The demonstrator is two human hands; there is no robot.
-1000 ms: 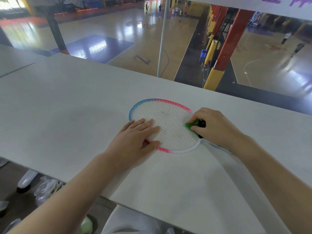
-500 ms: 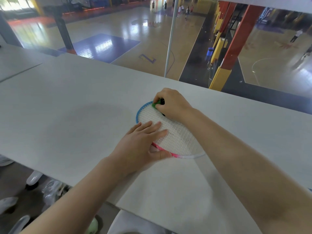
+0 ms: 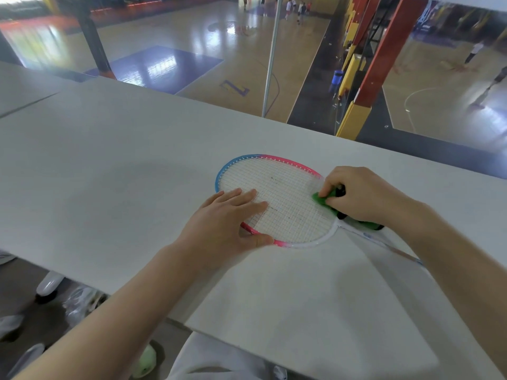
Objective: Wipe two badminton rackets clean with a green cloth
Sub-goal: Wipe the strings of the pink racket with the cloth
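While the sports hall floor (image 3: 192,37) fills the upper part of the frame, with a red and yellow pillar (image 3: 375,64) at upper right and a thin grey pole (image 3: 270,56) at upper centre, the white table (image 3: 96,160) spans the middle of the frame from left edge to right edge. 1 badminton racket (image 3: 288,204) lies flat on this table, right of frame centre; its oval frame is blue at the upper left, pink along the top and lower left, and white at the lower right, where the thin shaft (image 3: 384,244) runs toward the right edge and passes under the right forearm. Only 1 racket is in view. The left hand (image 3: 225,229) lies on the lower left part of the head: 4 fingers are straight and close together, flat on the strings, and the thumb lies against the pink rim at the lower edge. The right hand (image 3: 359,198) sits at the right side of the head, near the throat, with fingers curled round the green cloth (image 3: 323,200), which touches the strings at the right edge of the string bed. Part of the cloth also shows beneath the wrist, just beside the shaft. Small dark specks (image 3: 274,208) mark the strings near the middle of the head.
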